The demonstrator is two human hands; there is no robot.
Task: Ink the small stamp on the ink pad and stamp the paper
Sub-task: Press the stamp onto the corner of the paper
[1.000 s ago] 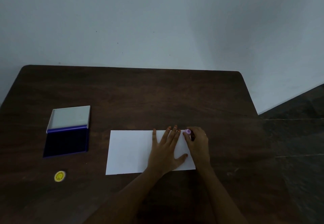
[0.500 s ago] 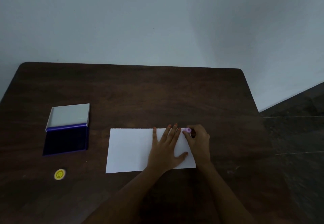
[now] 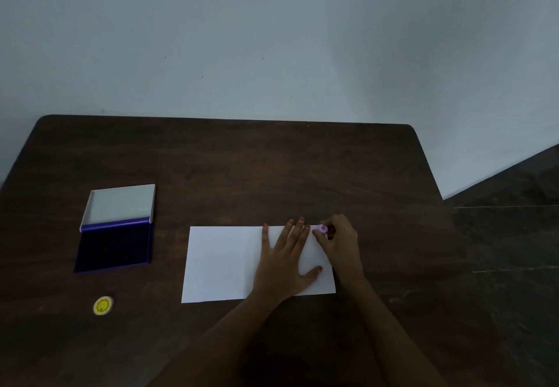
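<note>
A white sheet of paper (image 3: 223, 262) lies on the dark wooden table (image 3: 242, 168). My left hand (image 3: 284, 261) rests flat on the paper's right half, fingers spread. My right hand (image 3: 341, 244) grips a small pink stamp (image 3: 321, 229) at the paper's far right corner; the stamp's lower end is hidden by my fingers. An open ink pad (image 3: 116, 229) with a dark blue pad and a pale lid lies to the left of the paper, apart from both hands.
A small round yellow cap or disc (image 3: 103, 305) lies near the table's front left. A pale wall stands behind the table. The table's right edge drops to a dark floor (image 3: 514, 235).
Both hands and the stamp have stayed at the paper's far right corner. Only the camera has shifted slightly.
</note>
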